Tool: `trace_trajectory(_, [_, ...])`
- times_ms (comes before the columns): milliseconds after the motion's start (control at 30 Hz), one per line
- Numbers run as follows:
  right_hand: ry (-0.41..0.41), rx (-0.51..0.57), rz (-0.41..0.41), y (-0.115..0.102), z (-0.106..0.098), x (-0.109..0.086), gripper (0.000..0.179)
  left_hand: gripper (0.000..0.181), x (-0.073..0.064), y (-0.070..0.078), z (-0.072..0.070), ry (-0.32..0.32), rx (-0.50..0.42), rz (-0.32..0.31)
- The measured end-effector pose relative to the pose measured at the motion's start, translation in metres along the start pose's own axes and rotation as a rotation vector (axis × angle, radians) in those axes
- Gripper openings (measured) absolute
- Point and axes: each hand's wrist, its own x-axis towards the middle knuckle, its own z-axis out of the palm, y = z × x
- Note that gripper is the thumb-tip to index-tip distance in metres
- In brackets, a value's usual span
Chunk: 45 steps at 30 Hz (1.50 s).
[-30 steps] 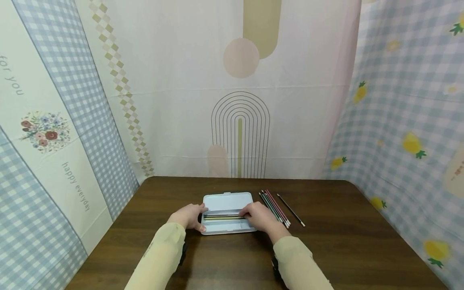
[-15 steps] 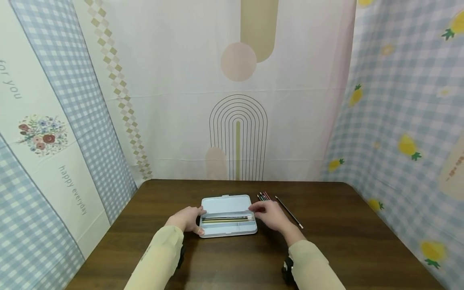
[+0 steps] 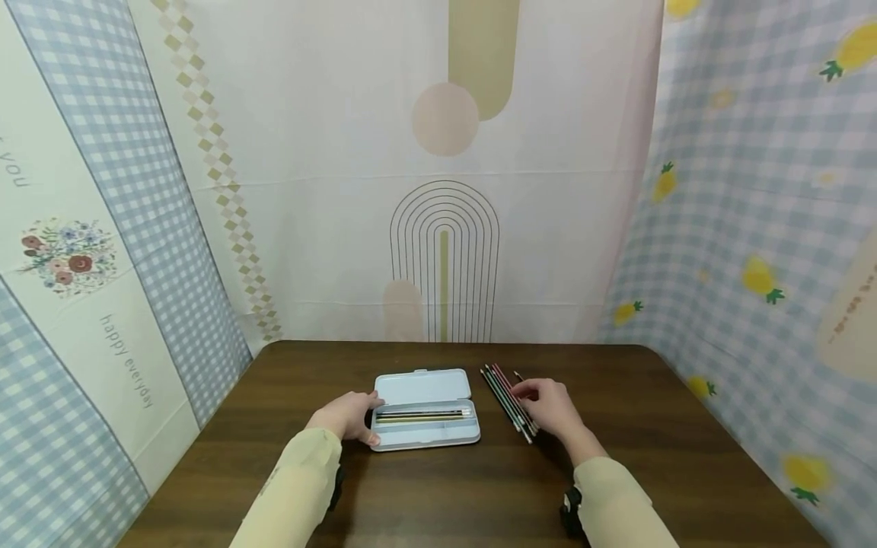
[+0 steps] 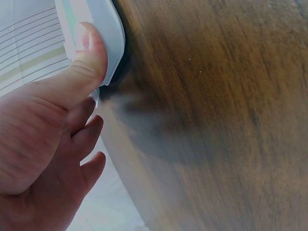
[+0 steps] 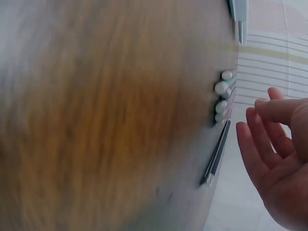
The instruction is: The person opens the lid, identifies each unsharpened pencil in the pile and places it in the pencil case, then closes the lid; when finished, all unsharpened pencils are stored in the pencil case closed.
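Note:
A pale blue pencil case [image 3: 460, 438] lies with its lid [image 3: 423, 387] folded back on the table. Several pencils [image 3: 419, 416] rest side by side inside its rear compartment. My left hand [image 3: 342, 416] holds the case's left end, the thumb [image 4: 91, 57] along its edge. To the right of the case lies a bunch of green and red pencils [image 3: 503, 397], whose white ends [image 5: 221, 88] show in the right wrist view. Over the bunch's right side hovers my right hand [image 3: 551, 407], nothing between its loosely bent fingers. A separate dark pencil [image 5: 215, 156] is partly hidden beneath it in the head view.
Everything lies on a dark brown wooden table [image 3: 425, 502]. A patterned curtain [image 3: 329, 251] hangs behind its far edge, with checked cloths [image 3: 719, 251] along the sides.
My right hand has gone from inside the pencil case, rightward across the bunch, to its right side. The left hand stays at the case's left end.

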Motion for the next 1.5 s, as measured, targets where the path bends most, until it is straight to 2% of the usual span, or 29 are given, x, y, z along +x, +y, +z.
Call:
trace_trajectory(233, [-0.03,-0.034,0.003,0.008,-0.01,-0.003,0.019,0.081,-0.001,0.002,-0.003,-0.009,-0.005,-0.008])
trace_trajectory(433, [-0.075,-0.04,-0.012,0.011,-0.011,-0.006,0.026,0.082,-0.001,0.002,-0.002,-0.011,0.002,-0.007])
trace_trajectory(900, [-0.122,-0.058,0.03,0.01,-0.01,-0.009,0.029,0.081,-0.004,0.003,-0.002,-0.01,-0.026,-0.018])
trace_trajectory(1067, [-0.127,-0.042,0.053,0.011,-0.011,-0.006,0.026,0.082,0.005,-0.003,0.002,-0.01,-0.033,-0.019])
trace_trajectory(1133, [-0.128,-0.034,0.064,0.012,-0.011,-0.005,0.025,0.084,0.019,-0.017,0.011,0.002,-0.007,0.005])
trace_trajectory(1300, [-0.146,-0.042,0.068,0.015,-0.01,-0.003,0.025,0.089,0.037,-0.035,0.026,-0.002,0.011,0.003])
trace_trajectory(1367, [-0.144,-0.053,0.079,0.015,-0.01,-0.003,0.025,0.089,0.038,-0.033,0.026,-0.008,0.003,-0.014])
trace_trajectory(1433, [-0.14,-0.066,0.09,0.015,-0.011,-0.003,0.025,0.088,0.037,-0.034,0.027,0.0,0.009,-0.003])
trace_trajectory(1500, [-0.141,-0.07,0.103,0.016,-0.012,-0.004,0.025,0.086,0.03,-0.028,0.022,-0.004,0.001,-0.013])
